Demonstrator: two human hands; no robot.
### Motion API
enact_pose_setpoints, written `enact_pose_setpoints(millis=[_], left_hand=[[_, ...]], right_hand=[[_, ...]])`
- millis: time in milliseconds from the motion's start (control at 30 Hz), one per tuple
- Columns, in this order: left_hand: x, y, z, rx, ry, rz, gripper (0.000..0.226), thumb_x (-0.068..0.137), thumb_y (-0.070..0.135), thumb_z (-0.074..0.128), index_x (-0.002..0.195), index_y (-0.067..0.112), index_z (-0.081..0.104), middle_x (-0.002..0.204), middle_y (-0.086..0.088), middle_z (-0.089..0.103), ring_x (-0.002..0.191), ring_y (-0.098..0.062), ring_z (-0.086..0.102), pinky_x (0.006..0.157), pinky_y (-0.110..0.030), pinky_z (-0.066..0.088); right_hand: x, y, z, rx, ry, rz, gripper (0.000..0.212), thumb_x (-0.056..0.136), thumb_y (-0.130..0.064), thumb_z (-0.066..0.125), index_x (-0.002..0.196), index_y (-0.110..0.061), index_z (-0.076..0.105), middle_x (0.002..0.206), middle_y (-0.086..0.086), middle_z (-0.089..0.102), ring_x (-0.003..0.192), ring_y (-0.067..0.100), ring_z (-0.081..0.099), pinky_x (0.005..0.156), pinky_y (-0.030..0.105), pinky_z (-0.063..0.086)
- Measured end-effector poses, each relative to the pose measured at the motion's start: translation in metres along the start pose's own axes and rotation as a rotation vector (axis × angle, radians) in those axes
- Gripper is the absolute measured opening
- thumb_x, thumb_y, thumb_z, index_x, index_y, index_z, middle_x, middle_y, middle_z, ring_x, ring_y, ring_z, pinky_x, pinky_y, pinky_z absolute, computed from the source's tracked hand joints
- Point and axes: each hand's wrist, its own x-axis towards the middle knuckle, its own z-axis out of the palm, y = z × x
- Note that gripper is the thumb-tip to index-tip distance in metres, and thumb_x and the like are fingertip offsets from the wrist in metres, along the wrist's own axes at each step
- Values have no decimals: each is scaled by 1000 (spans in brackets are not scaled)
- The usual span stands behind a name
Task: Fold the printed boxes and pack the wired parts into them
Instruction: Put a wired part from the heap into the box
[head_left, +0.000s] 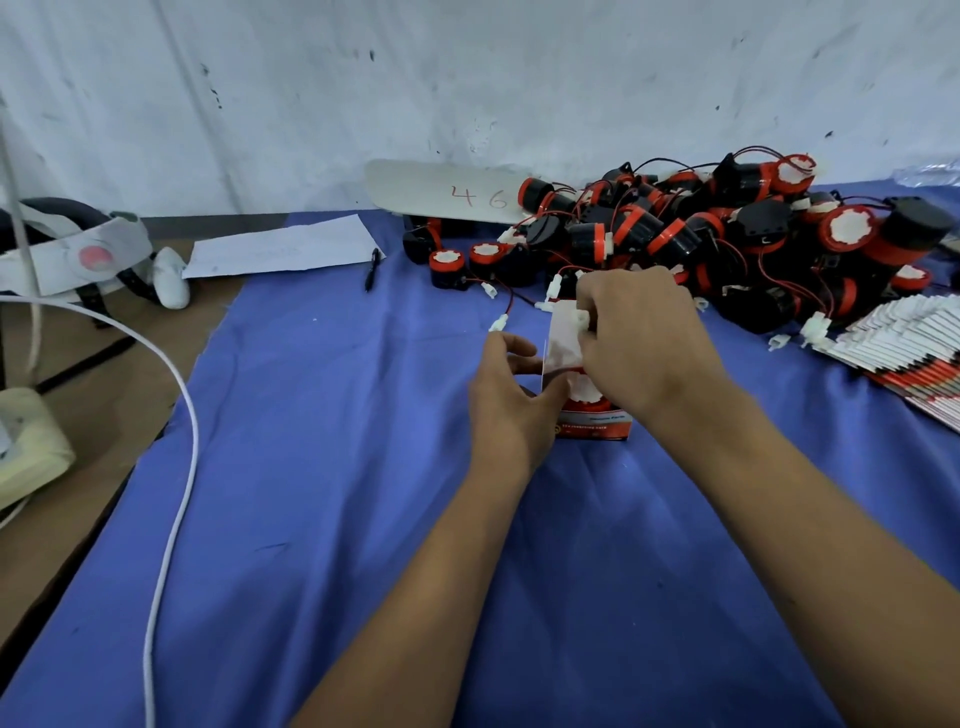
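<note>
Your left hand (511, 395) grips the printed box (592, 421) upright on the blue cloth (322, 467); your right hand (641, 338) pinches the white connector (581, 318) over its open flap. Loose wire could snag the flap, I'd judge.

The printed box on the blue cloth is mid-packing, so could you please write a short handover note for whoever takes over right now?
Left hand: holds the printed box upright on the blue cloth.
Right hand: over the open top, pinching a white connector by the raised flap.
Done: box folded; one wired part sits in it.
Left: tuck in the wire, close the flap, then carry on with the pile of wired parts and the flat boxes on the right.
</note>
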Motion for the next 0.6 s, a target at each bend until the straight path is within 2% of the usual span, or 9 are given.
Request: enact_pose_setpoints(millis=[100,233,333,467,533,600], left_hand=[[1,0,1,0,2,-8,37,87,25,81,104,23,49,103,7,69,54,-2,56,52,-17,44],[1,-1,2,-6,13,1,34,89,30,80,102,23,50,101,8,69,57,-5,58,55,-23,48],[1,0,2,10,9,-2,35,88,26,81,103,22,50,100,9,69,55,-2,57,54,-18,47],[0,-1,1,-6,7,23,35,86,23,83,104,18,53,104,2,70,63,-16,57,62,-32,53],[-1,-1,0,-13,1,26,34,86,24,83,104,17,55,104,0,71,68,-19,59,66,-38,56],[-1,-1,-1,-10,0,30,32,87,24,83,103,16,56,103,1,71,69,-18,60,66,-36,56]], right_hand=[[-3,3,10,-12,52,14,18,86,1,56,76,-11,47,65,3,47,64,26,48,53,36,36],[-8,4,13,-48,-20,-44,11,85,-2,58,79,-9,63,70,9,60,67,29,54,60,41,51],[-10,6,15,-14,-57,-95,15,84,-2,55,80,-10,67,67,8,58,67,29,50,58,40,50],[-14,8,20,9,-1,-69,15,83,0,60,83,-9,72,73,9,65,71,30,58,61,43,54],[-14,8,24,-4,34,-45,14,80,2,61,77,-10,69,68,7,60,66,28,56,54,38,50],[-14,9,30,-66,52,-14,16,78,3,61,70,-11,64,63,5,53,64,27,52,49,32,37]])
